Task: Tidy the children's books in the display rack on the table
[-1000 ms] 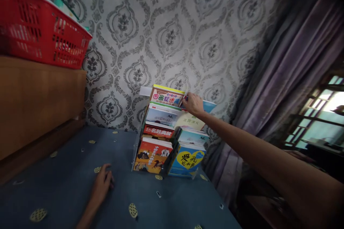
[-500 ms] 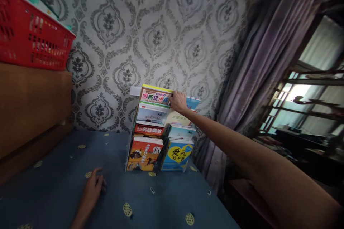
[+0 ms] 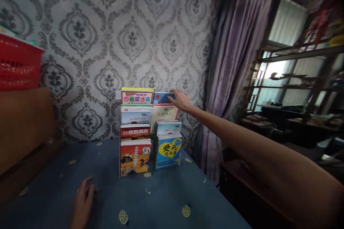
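A tiered clear rack (image 3: 120,157) of picture books stands on the blue patterned tabletop (image 3: 166,204) against the wallpapered wall. My right hand (image 3: 181,100) reaches out to the top right book, a blue-covered one (image 3: 161,97), with fingers resting on its right edge. Beside it sits a book with a yellow top edge (image 3: 137,96). Lower tiers hold an orange-covered book (image 3: 135,157) and a blue book with a yellow heart (image 3: 168,150). My left hand (image 3: 83,200) lies flat on the tabletop, holding nothing.
A red plastic basket (image 3: 16,66) sits on a wooden cabinet (image 3: 24,121) at the left. Purple curtains (image 3: 231,61) hang right of the rack. Beyond them is a dark wooden shelf unit (image 3: 295,86) by a window. The table's right edge drops off near the curtain.
The view has swung to the right, so the rack now faces me squarely. My right hand has shifted from the rack's top middle to the right edge of the blue top book. The left hand stays down.
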The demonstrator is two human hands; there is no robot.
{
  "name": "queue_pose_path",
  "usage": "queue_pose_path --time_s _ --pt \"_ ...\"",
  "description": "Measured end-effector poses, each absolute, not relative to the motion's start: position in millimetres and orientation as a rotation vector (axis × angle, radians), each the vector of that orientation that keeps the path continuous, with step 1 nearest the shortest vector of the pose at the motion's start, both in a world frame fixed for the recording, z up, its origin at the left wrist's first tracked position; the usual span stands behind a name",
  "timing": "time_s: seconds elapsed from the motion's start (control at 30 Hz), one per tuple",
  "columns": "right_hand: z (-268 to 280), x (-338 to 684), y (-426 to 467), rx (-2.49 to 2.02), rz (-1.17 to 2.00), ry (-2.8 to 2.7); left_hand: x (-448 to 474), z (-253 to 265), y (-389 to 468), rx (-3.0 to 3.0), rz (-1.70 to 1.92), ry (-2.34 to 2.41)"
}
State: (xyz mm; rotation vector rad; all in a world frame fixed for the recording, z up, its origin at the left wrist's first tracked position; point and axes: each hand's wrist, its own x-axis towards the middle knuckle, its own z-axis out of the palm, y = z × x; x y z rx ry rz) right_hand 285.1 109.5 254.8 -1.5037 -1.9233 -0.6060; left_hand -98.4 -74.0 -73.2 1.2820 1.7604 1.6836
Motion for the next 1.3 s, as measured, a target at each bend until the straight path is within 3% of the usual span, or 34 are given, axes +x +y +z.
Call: queue_pose_path --time_s 0.1,0.33,0.47,0.7,1.3 --pt "246 309 113 -1.491 -0.547 -1.854 -78 -24 -75 1.485 1.729 1.721" --pt "239 328 121 -1.325 -0.442 -1.853 30 167 -21 2.505 1.731 1.593" --pt "239 331 121 -1.307 -0.431 -1.868 81 228 30 2.964 1.538 1.628" --pt "235 339 121 -1.264 -0.457 -1.898 106 243 70 3.251 1.118 1.742" --pt "239 348 135 -1.199 -0.516 -1.932 99 262 90 3.196 1.024 1.829"
